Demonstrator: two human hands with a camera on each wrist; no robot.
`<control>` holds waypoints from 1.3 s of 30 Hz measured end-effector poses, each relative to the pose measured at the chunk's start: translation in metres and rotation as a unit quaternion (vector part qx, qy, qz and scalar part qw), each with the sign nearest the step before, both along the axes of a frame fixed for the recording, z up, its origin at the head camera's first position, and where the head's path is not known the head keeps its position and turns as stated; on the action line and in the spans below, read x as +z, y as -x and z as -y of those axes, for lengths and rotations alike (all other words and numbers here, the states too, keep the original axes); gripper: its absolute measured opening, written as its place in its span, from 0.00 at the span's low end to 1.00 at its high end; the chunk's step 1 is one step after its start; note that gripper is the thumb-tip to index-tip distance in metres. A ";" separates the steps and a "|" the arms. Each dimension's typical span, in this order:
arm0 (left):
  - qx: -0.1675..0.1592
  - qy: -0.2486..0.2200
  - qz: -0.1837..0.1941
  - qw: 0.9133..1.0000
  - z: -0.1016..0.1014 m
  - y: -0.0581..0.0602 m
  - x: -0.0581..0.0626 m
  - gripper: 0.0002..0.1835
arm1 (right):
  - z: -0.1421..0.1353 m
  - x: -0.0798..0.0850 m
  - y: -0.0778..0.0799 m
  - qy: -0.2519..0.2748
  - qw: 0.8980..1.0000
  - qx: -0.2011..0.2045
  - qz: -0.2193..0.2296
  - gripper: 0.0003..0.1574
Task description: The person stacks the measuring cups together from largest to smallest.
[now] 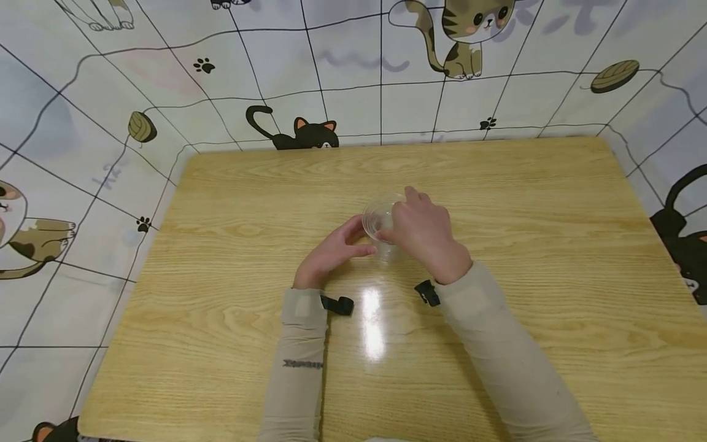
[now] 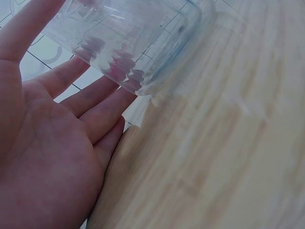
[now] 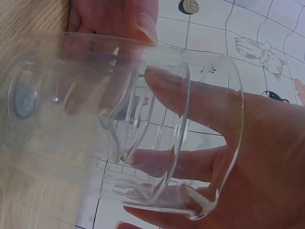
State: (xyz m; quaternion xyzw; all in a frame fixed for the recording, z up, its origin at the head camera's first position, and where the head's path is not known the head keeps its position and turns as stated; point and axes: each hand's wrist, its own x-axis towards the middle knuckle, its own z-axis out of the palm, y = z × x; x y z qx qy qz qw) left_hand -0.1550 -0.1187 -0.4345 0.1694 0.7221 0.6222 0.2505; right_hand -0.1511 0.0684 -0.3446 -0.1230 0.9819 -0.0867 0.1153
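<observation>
A stack of clear beakers (image 1: pixel 377 215), one nested inside another, stands on the table between the two hands. My left hand (image 1: pixel 330 253) holds the outer beaker (image 2: pixel 124 43) from the left, thumb on the near side and fingers along the wall. From above, my right hand (image 1: pixel 424 232) reaches down inside the outer rim. In the right wrist view, its thumb and fingers pinch a smaller inner beaker (image 3: pixel 125 138) near its rim. Pouring lips and printed marks show on the glass. The exact number of nested beakers is hard to tell through the glass.
The wood-grain table (image 1: pixel 221 344) extends on all sides of the hands. Behind and beside it rises a white grid-patterned backdrop (image 1: pixel 353 67) with cartoon cats. Black straps (image 1: pixel 338 305) stick out at both cuffs, and a bright light reflection lies in front of the beakers.
</observation>
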 end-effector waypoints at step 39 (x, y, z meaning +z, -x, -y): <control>0.009 -0.009 -0.006 1.000 0.003 -0.002 -0.003 0.32 | 0.006 0.004 0.003 -0.022 0.999 0.033 0.005 0.25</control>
